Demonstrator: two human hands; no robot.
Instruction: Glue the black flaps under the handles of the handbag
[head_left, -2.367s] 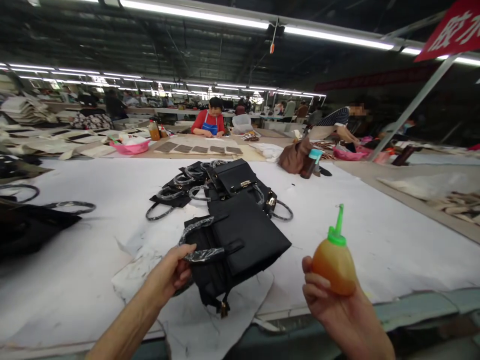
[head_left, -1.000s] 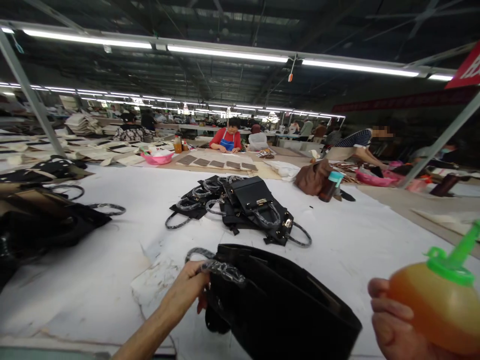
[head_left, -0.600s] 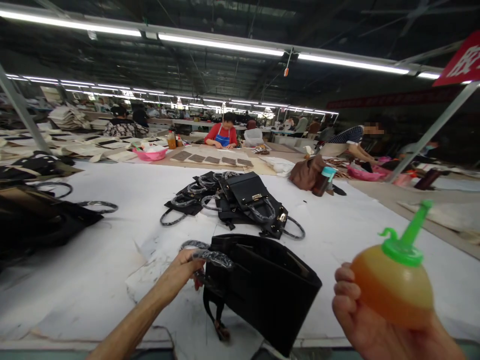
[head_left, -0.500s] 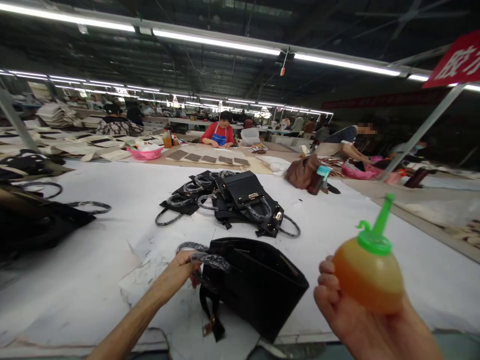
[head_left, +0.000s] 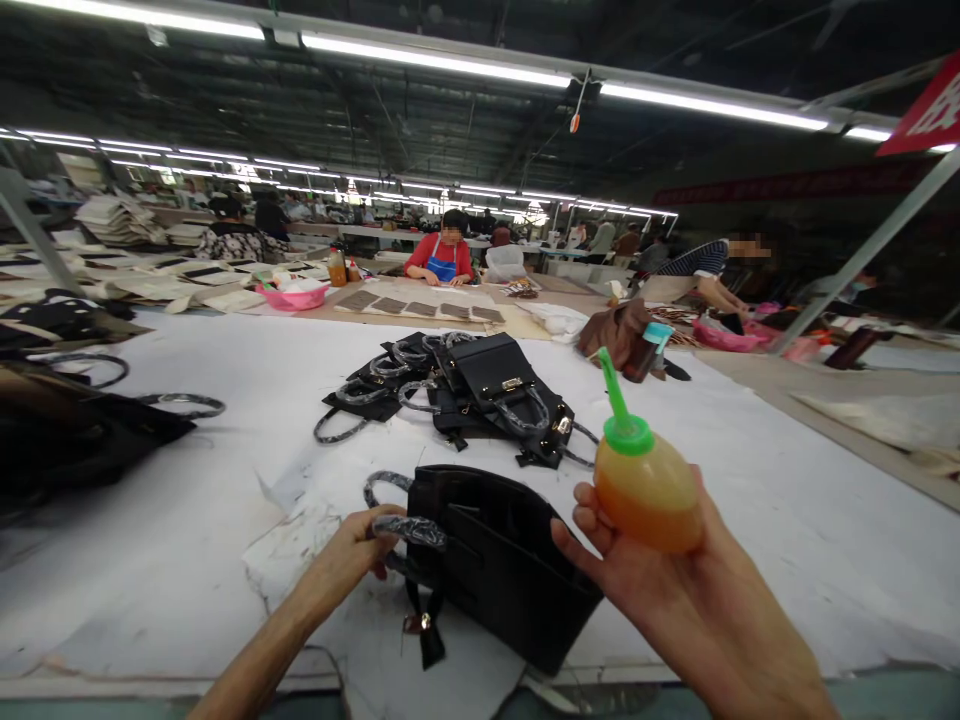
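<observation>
A black handbag (head_left: 510, 575) lies on its side on the white-covered table, its open mouth facing right and up. My left hand (head_left: 364, 548) is closed around one of its plastic-wrapped handles (head_left: 409, 530). A short strap with a metal fitting (head_left: 426, 625) dangles below the handles. In my right hand (head_left: 660, 590) is a squeeze bottle (head_left: 649, 490) of amber liquid with a green cap and spout. The bottle is above the bag's right side, spout pointing up and a little left. My right fingertips are close to the bag's rim; whether they touch it I cannot tell.
Beyond the bag lies a pile of black handbags (head_left: 480, 390); more dark bags (head_left: 82, 440) are at the left. A brown cloth bundle (head_left: 615, 330) and a dark bottle with a turquoise lid (head_left: 649, 350) stand at the back right. Across the table a person (head_left: 442, 255) in red sits working.
My right hand has brought the squeeze bottle left and slightly up, over the bag's edge, and the spout now leans left instead of right. My left hand still grips the handle.
</observation>
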